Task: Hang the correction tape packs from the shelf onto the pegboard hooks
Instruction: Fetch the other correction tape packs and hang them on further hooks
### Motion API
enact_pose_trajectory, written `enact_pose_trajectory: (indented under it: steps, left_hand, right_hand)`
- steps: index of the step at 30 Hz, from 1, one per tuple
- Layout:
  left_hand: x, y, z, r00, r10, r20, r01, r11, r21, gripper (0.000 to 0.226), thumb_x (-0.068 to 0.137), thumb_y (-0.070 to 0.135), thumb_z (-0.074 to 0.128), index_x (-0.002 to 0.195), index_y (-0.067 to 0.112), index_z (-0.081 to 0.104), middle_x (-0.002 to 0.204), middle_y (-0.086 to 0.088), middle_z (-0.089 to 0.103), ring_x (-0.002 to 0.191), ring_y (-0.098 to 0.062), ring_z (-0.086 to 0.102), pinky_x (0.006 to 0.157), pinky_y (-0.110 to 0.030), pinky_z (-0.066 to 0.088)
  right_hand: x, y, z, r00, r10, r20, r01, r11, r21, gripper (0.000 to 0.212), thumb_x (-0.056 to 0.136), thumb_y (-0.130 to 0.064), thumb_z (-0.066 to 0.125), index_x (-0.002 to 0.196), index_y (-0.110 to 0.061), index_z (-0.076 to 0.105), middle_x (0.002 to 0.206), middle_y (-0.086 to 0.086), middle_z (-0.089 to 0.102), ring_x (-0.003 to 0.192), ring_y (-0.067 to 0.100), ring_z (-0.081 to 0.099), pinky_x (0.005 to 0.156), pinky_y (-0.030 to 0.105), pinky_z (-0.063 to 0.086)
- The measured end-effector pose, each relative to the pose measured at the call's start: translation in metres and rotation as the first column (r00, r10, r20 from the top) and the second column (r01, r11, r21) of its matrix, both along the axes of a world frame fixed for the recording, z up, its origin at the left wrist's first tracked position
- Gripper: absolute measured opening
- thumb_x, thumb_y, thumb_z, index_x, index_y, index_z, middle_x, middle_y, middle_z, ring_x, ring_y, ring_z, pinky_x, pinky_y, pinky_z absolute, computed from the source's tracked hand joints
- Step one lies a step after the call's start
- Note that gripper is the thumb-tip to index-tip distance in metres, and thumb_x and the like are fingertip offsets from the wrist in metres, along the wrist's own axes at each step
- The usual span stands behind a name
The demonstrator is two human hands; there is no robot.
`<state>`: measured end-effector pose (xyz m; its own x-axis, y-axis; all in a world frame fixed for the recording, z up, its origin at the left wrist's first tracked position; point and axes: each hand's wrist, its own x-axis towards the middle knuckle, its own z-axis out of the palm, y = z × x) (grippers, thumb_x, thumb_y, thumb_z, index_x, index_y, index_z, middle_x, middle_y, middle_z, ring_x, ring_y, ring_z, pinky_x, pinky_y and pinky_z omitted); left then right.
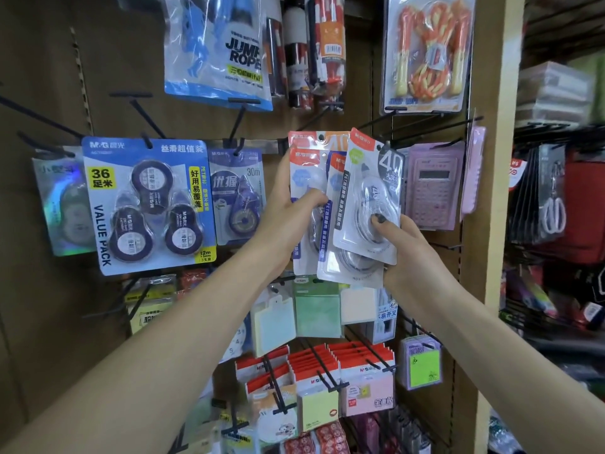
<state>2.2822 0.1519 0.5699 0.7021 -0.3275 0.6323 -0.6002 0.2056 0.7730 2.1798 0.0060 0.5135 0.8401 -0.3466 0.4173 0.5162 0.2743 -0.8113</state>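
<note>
Several white and orange correction tape packs (pixel 309 178) are fanned out in front of the brown pegboard (pixel 124 60) at mid-height. My left hand (pixel 288 208) grips the stack from the left, thumb across its front. My right hand (pixel 399 244) pinches the frontmost pack (pixel 370 191), thumb pressed on its clear blister. That pack tilts right, and its hang hole sits near the tip of a black hook (pixel 389 144). Whether the hook passes through the hole is unclear.
A blue three-pack of correction tape (pixel 147 204) and a single 30m pack (pixel 237 194) hang at the left. A pink calculator (pixel 432 188) hangs just right of my hands. Jump ropes (pixel 429 50) hang above, sticky notes (pixel 317 309) below. Bare hooks (pixel 140 108) jut out upper left.
</note>
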Motion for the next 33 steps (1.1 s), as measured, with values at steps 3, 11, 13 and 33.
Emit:
enact_pose_trajectory:
  steps: [3,11,13,33]
  left_hand:
    - [0.004,-0.001,-0.001,1.000,-0.006,0.016,0.006,1.000,0.003,0.071,0.090,0.006,0.063,0.151,0.038,0.045,0.130,0.006,0.071,0.119,-0.012,0.068,0.104,-0.039,0.055]
    - [0.002,-0.001,0.004,1.000,-0.006,0.010,0.006,1.000,0.020,0.074,0.085,0.016,0.063,0.151,0.041,0.042,0.131,0.008,0.070,0.119,-0.011,0.068,0.103,-0.039,0.055]
    - [0.003,-0.002,0.006,1.000,0.002,0.000,-0.002,1.000,0.028,0.073,0.085,0.017,0.062,0.151,0.041,0.042,0.133,0.007,0.069,0.119,-0.012,0.068,0.103,-0.041,0.055]
    - [0.046,-0.016,0.014,0.857,-0.019,-0.514,0.065,0.995,0.072,0.023,0.105,0.025,0.062,0.128,0.024,0.058,0.107,-0.012,0.080,0.089,-0.030,0.080,0.061,-0.049,0.066]
  right_hand:
    - [0.000,0.000,-0.001,1.000,-0.013,-0.007,0.013,1.000,-0.009,0.035,0.104,-0.028,0.063,0.138,-0.022,0.060,0.132,0.001,0.075,0.106,0.015,0.077,0.070,0.027,0.062]
    - [-0.003,0.004,0.003,0.999,-0.053,-0.008,0.053,0.998,0.021,0.032,0.103,-0.028,0.065,0.135,-0.023,0.065,0.126,0.001,0.078,0.114,0.022,0.076,0.102,0.051,0.058]
    - [-0.003,0.004,0.006,0.999,-0.031,-0.013,0.032,0.999,0.026,0.034,0.103,-0.027,0.065,0.137,-0.022,0.064,0.126,0.002,0.078,0.114,0.023,0.076,0.102,0.052,0.058]
    - [0.071,-0.002,0.065,0.953,-0.144,-0.266,0.131,0.989,-0.065,0.030,0.099,-0.029,0.071,0.127,-0.016,0.070,0.116,0.011,0.079,0.106,0.030,0.077,0.097,0.046,0.061]
